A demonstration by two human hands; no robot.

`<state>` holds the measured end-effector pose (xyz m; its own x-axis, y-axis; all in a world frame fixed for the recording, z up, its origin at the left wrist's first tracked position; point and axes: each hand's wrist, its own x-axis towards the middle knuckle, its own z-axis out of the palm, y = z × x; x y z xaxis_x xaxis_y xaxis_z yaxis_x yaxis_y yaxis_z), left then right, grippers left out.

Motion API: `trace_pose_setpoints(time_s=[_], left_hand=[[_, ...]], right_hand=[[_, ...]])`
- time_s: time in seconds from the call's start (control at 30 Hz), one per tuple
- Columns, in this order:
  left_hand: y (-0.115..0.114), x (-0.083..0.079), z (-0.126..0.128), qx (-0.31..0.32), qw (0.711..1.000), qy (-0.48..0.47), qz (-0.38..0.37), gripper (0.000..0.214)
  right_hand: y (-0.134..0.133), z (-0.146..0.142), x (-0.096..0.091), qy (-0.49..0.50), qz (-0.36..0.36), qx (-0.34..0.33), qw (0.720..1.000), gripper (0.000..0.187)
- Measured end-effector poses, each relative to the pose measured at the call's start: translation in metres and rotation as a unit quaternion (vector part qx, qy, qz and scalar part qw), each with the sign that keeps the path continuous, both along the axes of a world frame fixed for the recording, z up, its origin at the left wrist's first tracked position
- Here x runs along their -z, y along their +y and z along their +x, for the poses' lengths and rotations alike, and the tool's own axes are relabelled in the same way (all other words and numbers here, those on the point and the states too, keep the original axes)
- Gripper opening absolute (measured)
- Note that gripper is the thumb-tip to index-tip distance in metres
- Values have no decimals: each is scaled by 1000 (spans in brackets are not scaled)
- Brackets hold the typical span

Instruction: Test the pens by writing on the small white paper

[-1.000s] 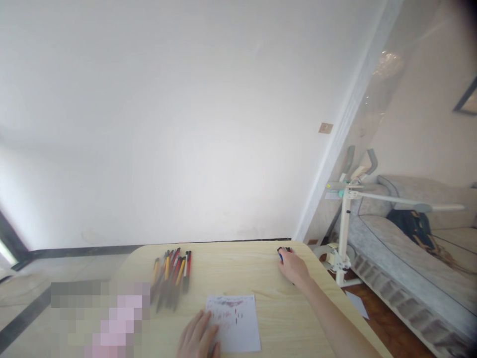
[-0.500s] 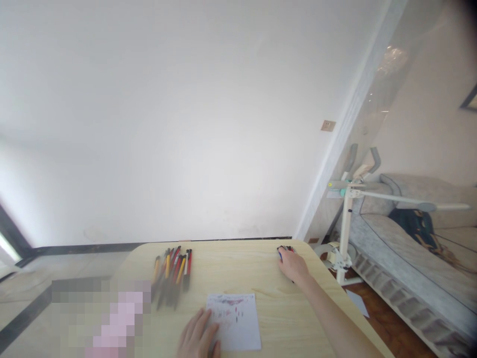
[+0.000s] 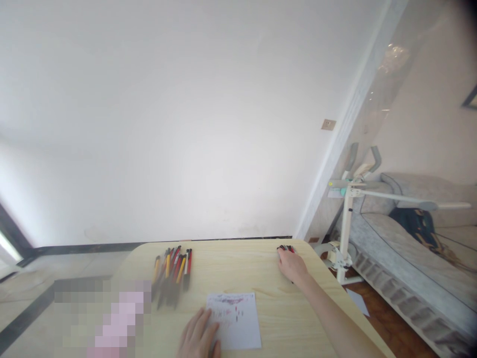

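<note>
My left hand (image 3: 198, 335) lies flat with its fingers stretched out, over the left edge of a white sheet of paper (image 3: 244, 333). Red and dark marks cover the upper and left parts of the sheet. At the far right of the table, my right hand (image 3: 292, 264) rests over a pile of pens (image 3: 288, 247), whose dark and red ends show past the knuckles. Its fingers are mostly hidden behind the back of the hand, so I cannot see whether they grip a pen. Several yellow, red and black pens (image 3: 181, 268) lie in a second pile at the left.
The pale wooden table (image 3: 238, 263) stands near a white wall with a socket (image 3: 328, 124). Right of it are a white exercise machine (image 3: 346, 233), a grey sofa (image 3: 402, 238) and a paper (image 3: 357, 302) on the floor. A pixelated patch (image 3: 119, 323) covers the lower left.
The blue piece seen by my right fingertips no longer shows. That hand has barely shifted over the pens. My left hand and the paper stay in place.
</note>
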<state>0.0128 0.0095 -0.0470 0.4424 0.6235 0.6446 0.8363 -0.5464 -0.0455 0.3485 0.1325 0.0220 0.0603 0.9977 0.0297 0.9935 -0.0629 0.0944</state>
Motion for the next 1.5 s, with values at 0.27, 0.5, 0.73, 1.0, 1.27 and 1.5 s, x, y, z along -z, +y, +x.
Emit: trace_pose_setpoints(time_s=[0.27, 0.5, 0.73, 1.0, 1.27, 1.5], left_hand=[[-2, 0, 1, -11, 1000, 10, -5, 25], [-1, 3, 0, -8, 1000, 1, -8, 26], [-2, 3, 0, -9, 1000, -7, -11, 26], [-3, 0, 2, -8, 1000, -8, -4, 26], [-8, -10, 5, -9, 1000, -20, -13, 23], [-9, -12, 7, -8, 999, -33, -34, 23]], right_hand=[[0, 0, 0, -7, 3, -6, 1000, 21], [-2, -3, -2, -8, -3, -4, 1000, 25], [-3, -5, -2, -10, -10, 1, 1000, 27], [-4, -6, 1, -17, 3, -7, 1000, 29], [-4, -6, 5, -24, -1, -12, 1000, 28], [-4, -5, 3, -30, 0, -16, 999, 29]])
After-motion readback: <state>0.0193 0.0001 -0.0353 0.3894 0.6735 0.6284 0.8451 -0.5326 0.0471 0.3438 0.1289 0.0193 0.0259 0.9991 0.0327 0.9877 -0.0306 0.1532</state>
